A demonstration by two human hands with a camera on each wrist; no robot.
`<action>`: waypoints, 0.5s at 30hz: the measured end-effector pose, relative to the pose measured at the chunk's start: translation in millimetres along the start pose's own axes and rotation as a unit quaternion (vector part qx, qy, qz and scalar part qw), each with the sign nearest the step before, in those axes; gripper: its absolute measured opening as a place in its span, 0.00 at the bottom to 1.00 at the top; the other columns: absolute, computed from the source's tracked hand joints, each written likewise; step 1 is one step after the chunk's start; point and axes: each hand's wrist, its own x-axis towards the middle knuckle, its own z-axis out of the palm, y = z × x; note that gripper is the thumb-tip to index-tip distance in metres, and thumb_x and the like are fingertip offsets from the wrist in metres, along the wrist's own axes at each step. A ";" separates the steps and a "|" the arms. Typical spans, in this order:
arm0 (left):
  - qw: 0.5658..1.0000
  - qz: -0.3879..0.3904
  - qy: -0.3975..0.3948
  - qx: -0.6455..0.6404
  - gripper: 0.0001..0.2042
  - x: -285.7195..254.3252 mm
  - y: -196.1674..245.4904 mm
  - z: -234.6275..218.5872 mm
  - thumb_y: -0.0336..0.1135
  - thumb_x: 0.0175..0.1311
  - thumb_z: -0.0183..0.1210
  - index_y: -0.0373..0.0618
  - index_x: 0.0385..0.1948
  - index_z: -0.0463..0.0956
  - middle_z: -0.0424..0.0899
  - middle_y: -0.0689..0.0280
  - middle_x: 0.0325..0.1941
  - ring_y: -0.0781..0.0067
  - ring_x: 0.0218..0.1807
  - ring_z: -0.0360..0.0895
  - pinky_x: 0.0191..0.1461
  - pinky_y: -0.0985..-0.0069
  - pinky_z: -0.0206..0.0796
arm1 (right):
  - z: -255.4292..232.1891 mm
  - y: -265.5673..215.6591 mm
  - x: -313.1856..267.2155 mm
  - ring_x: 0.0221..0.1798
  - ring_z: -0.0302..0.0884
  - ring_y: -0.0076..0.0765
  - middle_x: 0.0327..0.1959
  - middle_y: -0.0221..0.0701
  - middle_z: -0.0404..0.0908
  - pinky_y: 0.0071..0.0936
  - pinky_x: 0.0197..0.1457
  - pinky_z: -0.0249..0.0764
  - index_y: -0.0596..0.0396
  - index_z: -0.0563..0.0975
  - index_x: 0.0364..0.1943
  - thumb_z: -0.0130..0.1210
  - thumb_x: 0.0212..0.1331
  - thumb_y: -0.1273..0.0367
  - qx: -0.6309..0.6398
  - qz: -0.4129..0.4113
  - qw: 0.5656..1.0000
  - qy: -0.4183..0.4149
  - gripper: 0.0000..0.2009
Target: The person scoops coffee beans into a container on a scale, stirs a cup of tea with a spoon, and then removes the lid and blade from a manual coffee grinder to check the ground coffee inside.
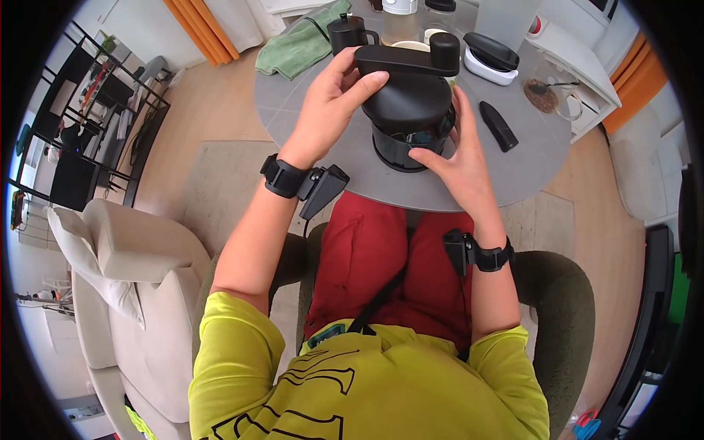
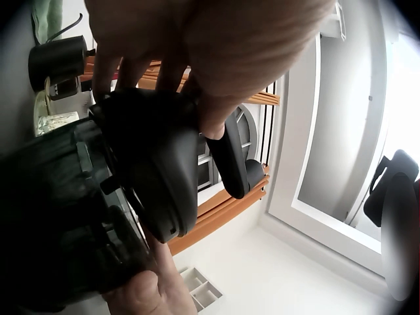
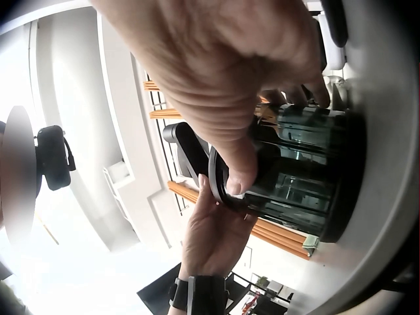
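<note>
A black hand-crank grinder stands on the grey table near the person. Its domed top (image 1: pixel 407 99), with a flat crank arm (image 1: pixel 400 60) and upright knob (image 1: pixel 444 53), is tilted over the dark see-through container (image 1: pixel 400 154). The left hand (image 1: pixel 331 106) grips the top from the left, thumb across the crank side and fingers behind. The right hand (image 1: pixel 466 161) holds the container's right side, thumb in front and fingers around the back. In the left wrist view, a narrow gap shows between the top (image 2: pixel 161 164) and the container (image 2: pixel 72 216).
On the round table (image 1: pixel 308 139) are a green cloth (image 1: pixel 297 48), a black pot (image 1: pixel 346 33), a black-and-white case (image 1: pixel 491 57), a slim black object (image 1: pixel 499 126) and a glass jug (image 1: pixel 546 92) with brown contents and a spoon. Several jars stand at the back.
</note>
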 end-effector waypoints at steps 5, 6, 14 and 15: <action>1.000 0.005 -0.019 0.010 0.19 -1.9 1.6 5.1 0.34 0.67 0.56 0.40 0.57 0.68 0.77 0.67 0.52 0.79 0.54 0.72 0.59 0.78 0.63 | -0.5 -4.8 0.9 0.64 0.66 0.44 0.64 0.47 0.63 0.37 0.65 0.64 0.60 0.49 0.69 0.72 0.43 0.66 0.019 0.002 1.000 -0.002 0.50; 1.000 0.005 -0.020 0.011 0.19 -1.7 1.4 6.7 0.34 0.67 0.56 0.40 0.57 0.68 0.77 0.67 0.52 0.79 0.54 0.72 0.59 0.78 0.63 | -0.6 -6.5 0.9 0.62 0.68 0.43 0.63 0.46 0.64 0.37 0.65 0.65 0.59 0.49 0.69 0.72 0.43 0.66 0.048 0.012 0.999 -0.010 0.50; 0.997 0.017 -0.021 0.068 0.19 -1.8 0.0 9.3 0.34 0.66 0.57 0.39 0.56 0.68 0.77 0.66 0.52 0.78 0.54 0.72 0.58 0.78 0.64 | -0.3 -4.7 -0.3 0.59 0.72 0.43 0.62 0.44 0.64 0.37 0.62 0.68 0.58 0.50 0.70 0.72 0.43 0.68 0.047 -0.003 0.999 0.003 0.50; 0.997 0.017 -0.021 0.069 0.19 -2.3 0.8 9.1 0.34 0.66 0.57 0.39 0.56 0.68 0.77 0.66 0.52 0.78 0.54 0.72 0.58 0.78 0.64 | -0.1 -4.3 -0.3 0.58 0.72 0.44 0.62 0.44 0.64 0.37 0.62 0.68 0.58 0.50 0.70 0.72 0.43 0.68 0.052 -0.006 0.999 0.004 0.50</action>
